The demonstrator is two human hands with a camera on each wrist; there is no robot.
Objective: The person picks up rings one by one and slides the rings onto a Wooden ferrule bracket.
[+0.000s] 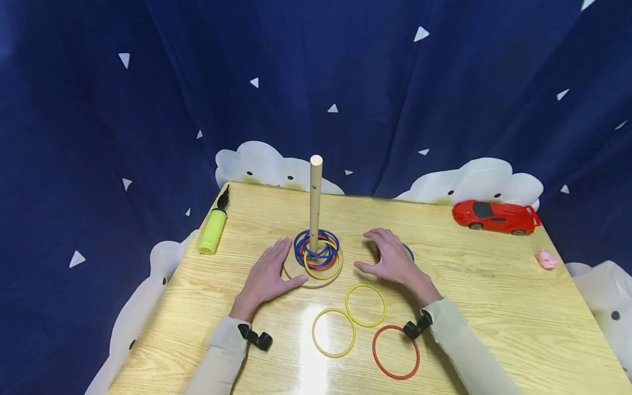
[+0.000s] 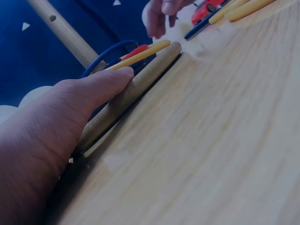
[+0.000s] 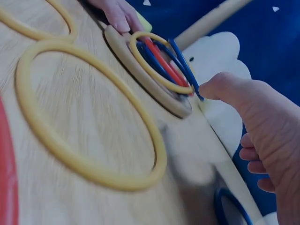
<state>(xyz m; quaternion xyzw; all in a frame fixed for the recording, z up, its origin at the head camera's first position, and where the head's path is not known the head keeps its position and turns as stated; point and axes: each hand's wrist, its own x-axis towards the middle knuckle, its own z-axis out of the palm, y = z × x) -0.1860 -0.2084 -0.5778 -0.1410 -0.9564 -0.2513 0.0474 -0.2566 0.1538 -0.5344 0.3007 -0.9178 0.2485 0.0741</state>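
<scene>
The left hand [image 1: 269,271] lies flat on the table [image 1: 494,307], fingers straight, thumb against the rim of the round base [image 1: 301,280] that carries the peg [image 1: 315,197]. Its grip is apart; it steadies the base and holds nothing. A stack of blue, red and yellow rings [image 1: 317,249] already sits round the peg on the base.

The right hand [image 1: 392,258] hovers just right of the base, fingers loosely arched over a blue ring [image 1: 409,251] that lies on the table and peeks out from under them. In the right wrist view the fingers [image 3: 255,164] curl above that ring without touching it, so this grip is apart too, closed on nothing.

Three more rings lie loose nearer the person: two yellow rings [image 1: 366,305] side by side and a red ring [image 1: 395,351] by the right sleeve.

By my reading, the step in hand is picking up the next ring, the blue one. The move seems to call for lowering the fingers, pinching the thin band off the table, then lifting it clear of the peg's top and dropping it over while the left hand keeps the base from sliding.
</scene>
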